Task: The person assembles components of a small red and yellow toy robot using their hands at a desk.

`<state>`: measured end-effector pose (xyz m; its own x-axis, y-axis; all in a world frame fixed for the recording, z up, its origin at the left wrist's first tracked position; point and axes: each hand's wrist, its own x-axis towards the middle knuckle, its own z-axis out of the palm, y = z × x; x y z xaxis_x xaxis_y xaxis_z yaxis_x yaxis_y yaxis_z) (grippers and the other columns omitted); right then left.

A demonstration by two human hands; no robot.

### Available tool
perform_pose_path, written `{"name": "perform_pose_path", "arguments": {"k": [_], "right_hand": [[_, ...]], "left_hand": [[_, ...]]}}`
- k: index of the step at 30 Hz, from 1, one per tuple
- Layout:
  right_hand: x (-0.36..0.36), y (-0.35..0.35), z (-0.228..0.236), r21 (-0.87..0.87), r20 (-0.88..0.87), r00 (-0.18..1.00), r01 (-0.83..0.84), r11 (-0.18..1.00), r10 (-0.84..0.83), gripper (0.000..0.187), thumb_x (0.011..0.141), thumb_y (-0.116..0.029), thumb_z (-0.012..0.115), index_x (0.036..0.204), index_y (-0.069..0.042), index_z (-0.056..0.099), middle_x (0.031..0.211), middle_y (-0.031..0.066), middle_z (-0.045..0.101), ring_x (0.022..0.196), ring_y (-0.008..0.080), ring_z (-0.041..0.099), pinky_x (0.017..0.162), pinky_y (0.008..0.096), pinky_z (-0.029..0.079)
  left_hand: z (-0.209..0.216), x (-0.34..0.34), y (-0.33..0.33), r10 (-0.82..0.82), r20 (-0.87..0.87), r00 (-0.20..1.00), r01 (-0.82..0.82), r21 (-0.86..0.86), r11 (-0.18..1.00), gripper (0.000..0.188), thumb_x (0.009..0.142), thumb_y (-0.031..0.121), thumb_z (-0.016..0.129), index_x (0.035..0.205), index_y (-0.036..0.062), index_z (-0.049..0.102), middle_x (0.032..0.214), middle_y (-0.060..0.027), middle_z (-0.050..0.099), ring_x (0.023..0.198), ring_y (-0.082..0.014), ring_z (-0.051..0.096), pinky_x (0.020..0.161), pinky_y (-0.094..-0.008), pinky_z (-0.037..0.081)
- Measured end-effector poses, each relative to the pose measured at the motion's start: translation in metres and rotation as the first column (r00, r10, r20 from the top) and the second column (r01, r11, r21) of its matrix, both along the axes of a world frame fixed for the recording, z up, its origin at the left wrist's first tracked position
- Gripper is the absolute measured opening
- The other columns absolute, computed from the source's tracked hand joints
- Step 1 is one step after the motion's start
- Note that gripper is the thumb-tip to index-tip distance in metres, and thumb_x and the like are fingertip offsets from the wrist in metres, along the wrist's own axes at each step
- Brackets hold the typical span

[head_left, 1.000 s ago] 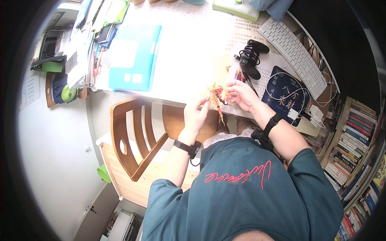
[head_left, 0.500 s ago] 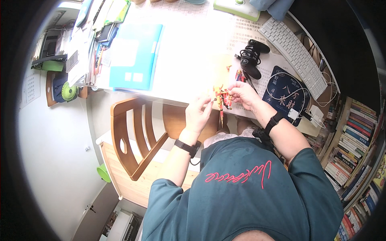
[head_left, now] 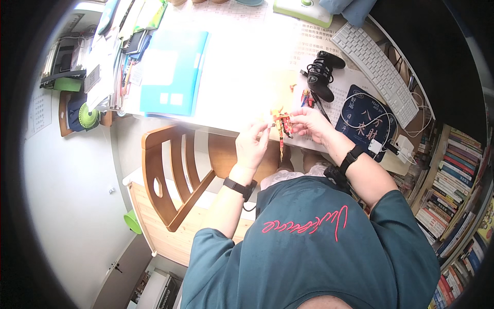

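Observation:
A small red and yellow toy figure (head_left: 281,123) with a long pointed piece hanging down is held up just over the desk's near edge. My right hand (head_left: 313,125) pinches its right side between thumb and fingertips. At its left side, the fingers of my left hand (head_left: 251,145) are drawn together; whatever small part they may grip is too small to make out. Beyond my right hand, another small red and blue toy piece (head_left: 306,97) lies on the desk beside a black game controller (head_left: 322,77) with its cable wound round it.
A blue folder (head_left: 172,77) and stacked papers are on the desk's left. To the right are a white keyboard (head_left: 375,72), a dark blue mat (head_left: 364,121) with white cables, and a monitor (head_left: 437,51). A wooden chair (head_left: 175,172) stands left; a bookshelf (head_left: 447,180) stands right.
The toy figure has shifted slightly left and tilted a little in my right hand. My left hand has drawn back slightly to the left.

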<state>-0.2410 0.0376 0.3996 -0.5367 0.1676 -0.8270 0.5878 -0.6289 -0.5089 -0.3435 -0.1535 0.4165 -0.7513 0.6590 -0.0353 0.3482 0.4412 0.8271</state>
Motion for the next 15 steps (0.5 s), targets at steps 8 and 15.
{"name": "perform_pose_path", "arguments": {"k": [8,15], "right_hand": [[0.004,-0.001,-0.01,-0.09,0.01,1.0,0.029,0.995,-0.028,0.018,0.086,-0.011,0.065,0.102,-0.003,0.062,0.082,0.0051,0.068,0.062,0.0075,0.061,0.051,0.0187,0.046],[0.004,-0.003,-0.013,-0.039,-0.018,0.998,0.063,0.997,-0.064,0.014,0.085,-0.01,0.067,0.096,-0.006,0.059,0.078,0.0035,0.065,0.061,0.0071,0.059,0.051,0.019,0.047]], "left_hand": [[0.004,0.001,0.003,-0.014,-0.003,1.0,0.014,0.003,1.0,0.012,0.083,0.009,0.069,0.096,0.0067,0.069,0.09,-0.0074,0.065,0.08,-0.0179,0.065,0.072,-0.0278,0.051],[0.003,0.003,0.005,-0.004,0.009,1.0,0.004,-0.003,1.0,0.012,0.083,0.008,0.069,0.094,0.0056,0.068,0.089,-0.0071,0.065,0.08,-0.0185,0.065,0.072,-0.0278,0.051]]}}
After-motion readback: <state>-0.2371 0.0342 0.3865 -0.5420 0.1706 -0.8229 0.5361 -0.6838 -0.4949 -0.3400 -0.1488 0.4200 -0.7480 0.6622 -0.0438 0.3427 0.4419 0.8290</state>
